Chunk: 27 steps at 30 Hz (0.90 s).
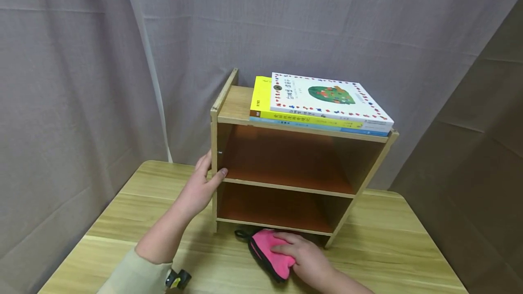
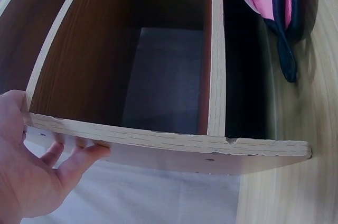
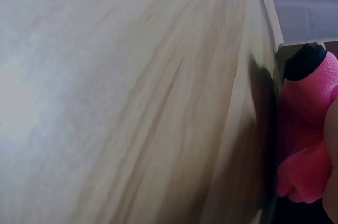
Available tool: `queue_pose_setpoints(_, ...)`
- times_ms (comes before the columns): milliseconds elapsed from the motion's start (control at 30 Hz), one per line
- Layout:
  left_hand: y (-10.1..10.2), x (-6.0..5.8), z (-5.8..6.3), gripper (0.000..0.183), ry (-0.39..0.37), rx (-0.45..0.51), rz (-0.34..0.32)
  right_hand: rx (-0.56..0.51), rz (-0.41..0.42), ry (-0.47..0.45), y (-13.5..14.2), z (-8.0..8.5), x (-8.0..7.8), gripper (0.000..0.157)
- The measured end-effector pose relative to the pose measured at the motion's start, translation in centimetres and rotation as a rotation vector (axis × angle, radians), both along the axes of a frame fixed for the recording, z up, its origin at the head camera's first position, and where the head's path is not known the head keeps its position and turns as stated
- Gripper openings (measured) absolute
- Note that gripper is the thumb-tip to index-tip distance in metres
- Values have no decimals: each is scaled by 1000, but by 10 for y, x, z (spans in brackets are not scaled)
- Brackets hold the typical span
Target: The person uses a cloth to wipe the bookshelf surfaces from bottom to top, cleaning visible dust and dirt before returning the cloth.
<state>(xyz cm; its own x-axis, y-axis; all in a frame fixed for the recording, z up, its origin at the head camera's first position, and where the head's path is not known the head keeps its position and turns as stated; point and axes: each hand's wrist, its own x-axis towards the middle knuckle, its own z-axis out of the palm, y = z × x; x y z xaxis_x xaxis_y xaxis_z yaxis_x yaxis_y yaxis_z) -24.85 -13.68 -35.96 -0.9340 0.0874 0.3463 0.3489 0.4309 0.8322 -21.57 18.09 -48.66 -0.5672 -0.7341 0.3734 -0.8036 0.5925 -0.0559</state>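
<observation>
While left hand [image 1: 201, 188] is gripping shelf [image 1: 286, 188] by its side, right hand [image 1: 307, 257] is grasping pink cloth [image 1: 274, 260], likely light, soft, best bunched mid-body.

Both compartments of the shelf [image 1: 286, 187] admit a hand from the front, between the side panels [image 1: 375, 167]. Books [image 1: 327, 99] cover most of its top, leaving a strip at the left end. Pink cloth [image 1: 269, 248] and right hand [image 1: 308, 257] obstruct part of the gap beneath the lowest board [image 1: 273, 227]; the left hand [image 1: 200, 192] occupies the left panel's edge. Curtain [image 1: 278, 26] behind.
</observation>
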Motion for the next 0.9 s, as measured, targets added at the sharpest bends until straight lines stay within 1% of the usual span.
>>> queue_pose_setpoints(167,0,1,0,66,-25,3,-2,-32,18,15,-7,-1,-1,64)
queue_pose_setpoints(400,-1,1,1,66,-23,6,0,-74,19,-15,-18,-3,0,68)
queue_pose_setpoints(633,-1,0,-1,68,-30,6,-1,-102,-28,-3,-28,-8,0,66)
queue_pose_setpoints(767,-1,0,-1,68,-24,7,-6,-128,-62,-32,-34,-9,0,67)
queue_pose_setpoints(900,0,0,-1,69,-28,4,-4,-134,-87,-78,-40,-8,0,63)
